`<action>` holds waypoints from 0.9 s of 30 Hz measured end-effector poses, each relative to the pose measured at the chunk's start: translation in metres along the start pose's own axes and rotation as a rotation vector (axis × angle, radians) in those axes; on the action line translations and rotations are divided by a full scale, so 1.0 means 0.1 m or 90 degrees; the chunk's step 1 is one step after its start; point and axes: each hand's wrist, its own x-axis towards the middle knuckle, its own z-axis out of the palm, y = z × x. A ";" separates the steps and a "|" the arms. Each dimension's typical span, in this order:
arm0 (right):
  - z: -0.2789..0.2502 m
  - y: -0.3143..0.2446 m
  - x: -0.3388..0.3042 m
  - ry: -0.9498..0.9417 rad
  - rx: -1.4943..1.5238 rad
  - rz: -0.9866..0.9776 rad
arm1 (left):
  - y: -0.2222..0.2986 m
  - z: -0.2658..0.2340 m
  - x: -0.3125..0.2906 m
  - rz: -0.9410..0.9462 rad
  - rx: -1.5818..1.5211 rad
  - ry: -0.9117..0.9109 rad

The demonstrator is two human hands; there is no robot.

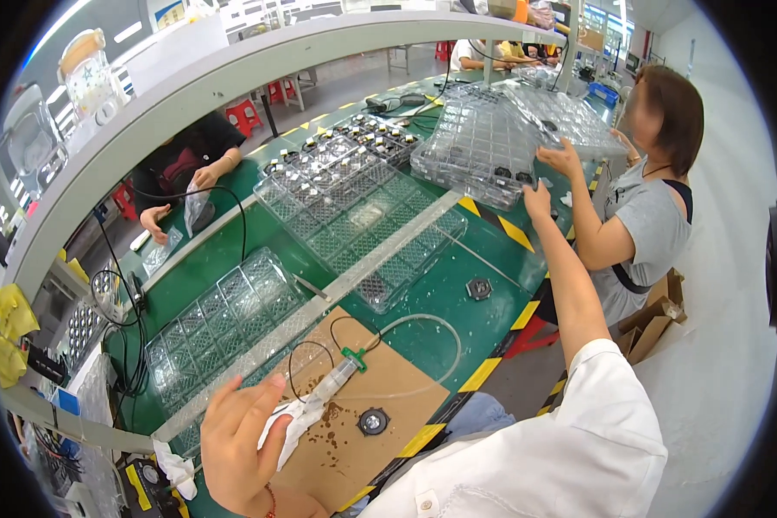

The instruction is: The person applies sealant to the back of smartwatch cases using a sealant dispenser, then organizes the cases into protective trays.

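My left hand (243, 445) is raised over a brown cardboard sheet (397, 371), fingers apart and holding nothing. A glue syringe with a green fitting (352, 358) and a clear hose lies beside it, along with crumpled white tissue (295, 432). One small round black part (373, 421) rests on the cardboard. With my right arm stretched far to the right, my right hand (539, 204) grips the near corner of a stack of clear plastic trays (470, 142). Black parts show inside the stack. A co-worker opposite holds a clear tray (570, 116) tilted above it.
Compartment trays (224, 332) lie across the green table, one full of black parts (337, 160). A metal bar (388, 246) crosses the table. Another black part (478, 288) sits near the striped edge. A second person handles a plastic bag (200, 207). A shelf beam (259, 53) arches overhead.
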 end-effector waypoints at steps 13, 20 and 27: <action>0.07 0.09 -0.10 -0.083 0.101 -0.037 | 0.23 1.38 1.78 0.203 -0.325 -0.293; 0.45 0.02 -0.41 0.130 0.371 0.076 | 0.19 3.02 3.25 -0.422 -1.092 -0.481; 0.58 -0.01 -0.33 0.080 0.388 0.079 | 0.27 3.97 4.20 -0.787 -1.095 -0.284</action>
